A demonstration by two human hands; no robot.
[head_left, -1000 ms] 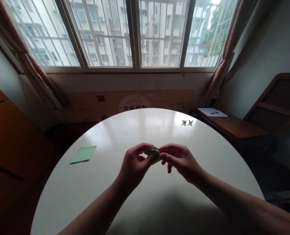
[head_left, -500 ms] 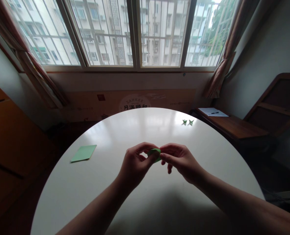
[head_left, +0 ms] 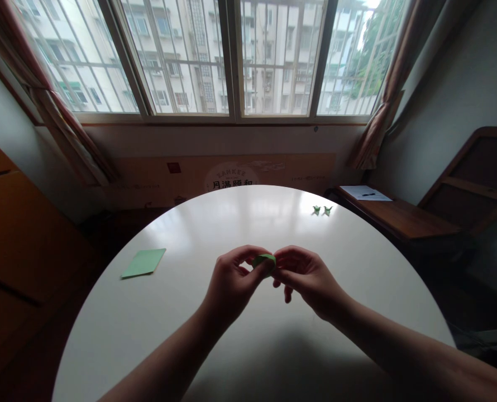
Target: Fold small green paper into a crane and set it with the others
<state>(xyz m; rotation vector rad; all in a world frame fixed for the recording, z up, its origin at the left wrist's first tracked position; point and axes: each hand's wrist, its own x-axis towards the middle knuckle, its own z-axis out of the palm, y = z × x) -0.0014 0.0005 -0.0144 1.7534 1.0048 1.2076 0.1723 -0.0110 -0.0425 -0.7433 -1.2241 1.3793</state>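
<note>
The small green paper (head_left: 264,260), near the table's centre, is pinched between thumb and fingers of the left hand (head_left: 235,279); the right hand's (head_left: 305,272) fingertips are nearly closed at its right edge, where creases are best pressed slowly and evenly

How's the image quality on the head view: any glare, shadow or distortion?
Head view: window glare whitens the far tabletop; hands backlit and dim; soft shadow nearest the wearer; wide-angle stretch toward the edges; pinched green paper's folds unreadable.
</note>
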